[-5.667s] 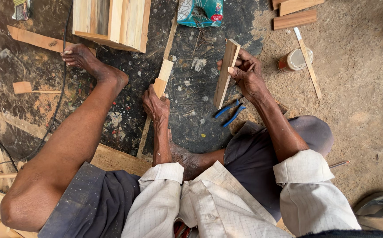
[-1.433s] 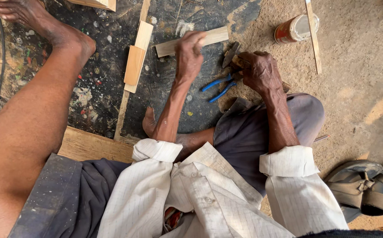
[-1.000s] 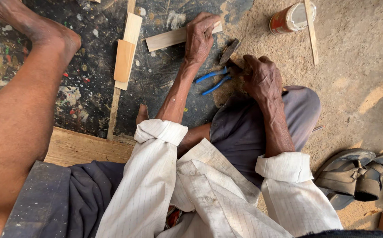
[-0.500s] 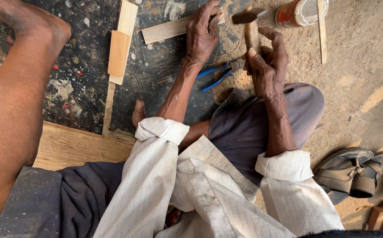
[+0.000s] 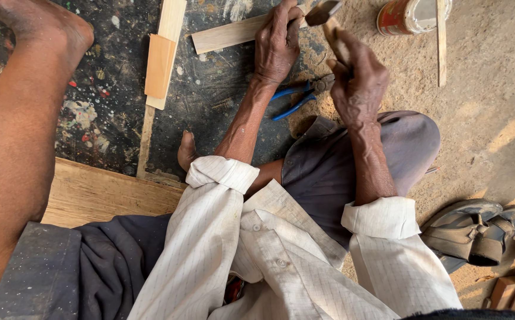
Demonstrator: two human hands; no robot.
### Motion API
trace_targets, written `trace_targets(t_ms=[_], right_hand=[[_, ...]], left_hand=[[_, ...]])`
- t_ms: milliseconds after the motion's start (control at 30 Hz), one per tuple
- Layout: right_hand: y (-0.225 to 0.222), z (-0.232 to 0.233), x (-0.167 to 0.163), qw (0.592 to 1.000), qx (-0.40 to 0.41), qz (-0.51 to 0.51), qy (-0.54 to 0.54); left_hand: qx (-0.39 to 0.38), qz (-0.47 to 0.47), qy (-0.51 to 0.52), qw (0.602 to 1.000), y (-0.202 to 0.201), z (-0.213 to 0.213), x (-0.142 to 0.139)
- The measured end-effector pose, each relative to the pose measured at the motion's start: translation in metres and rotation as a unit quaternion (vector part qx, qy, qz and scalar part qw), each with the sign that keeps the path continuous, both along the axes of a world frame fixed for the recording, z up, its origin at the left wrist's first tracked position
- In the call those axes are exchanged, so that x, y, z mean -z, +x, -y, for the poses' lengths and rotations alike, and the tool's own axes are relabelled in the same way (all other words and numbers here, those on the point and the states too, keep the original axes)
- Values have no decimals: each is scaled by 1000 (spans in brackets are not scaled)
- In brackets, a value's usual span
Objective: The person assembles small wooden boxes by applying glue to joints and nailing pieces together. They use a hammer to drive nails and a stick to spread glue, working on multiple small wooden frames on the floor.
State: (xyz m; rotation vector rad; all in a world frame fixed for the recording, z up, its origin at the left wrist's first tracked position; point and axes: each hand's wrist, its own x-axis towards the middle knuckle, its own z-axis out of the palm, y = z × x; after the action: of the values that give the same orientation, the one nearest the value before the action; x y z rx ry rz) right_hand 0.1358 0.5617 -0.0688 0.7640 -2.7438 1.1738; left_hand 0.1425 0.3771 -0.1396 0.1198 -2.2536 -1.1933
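Left hand (image 5: 278, 38) presses flat on the pale wooden strip (image 5: 225, 34), fingers spread and curled over its right end, pinning it to the dark paint-spattered floor board (image 5: 210, 106). Right hand (image 5: 358, 80) is clenched around the handle of a hammer (image 5: 323, 12), its head up just beside the left fingers, above the strip's end. Blue-handled pliers (image 5: 296, 101) lie on the ground between both wrists. A tin can (image 5: 402, 15) stands nearby on the sandy ground.
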Motion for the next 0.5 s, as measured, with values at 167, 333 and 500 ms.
trace_targets(t_ms=[167, 333, 500], right_hand=[[8, 3, -1, 998, -24, -51, 26], [6, 6, 7, 998, -5, -56, 33], [5, 6, 7, 993, 10, -88, 75]], left_hand=[[2, -6, -26, 1000, 3, 0, -3], [5, 15, -15, 1000, 2, -1, -4], [4, 25, -5, 1000, 0, -1, -5]])
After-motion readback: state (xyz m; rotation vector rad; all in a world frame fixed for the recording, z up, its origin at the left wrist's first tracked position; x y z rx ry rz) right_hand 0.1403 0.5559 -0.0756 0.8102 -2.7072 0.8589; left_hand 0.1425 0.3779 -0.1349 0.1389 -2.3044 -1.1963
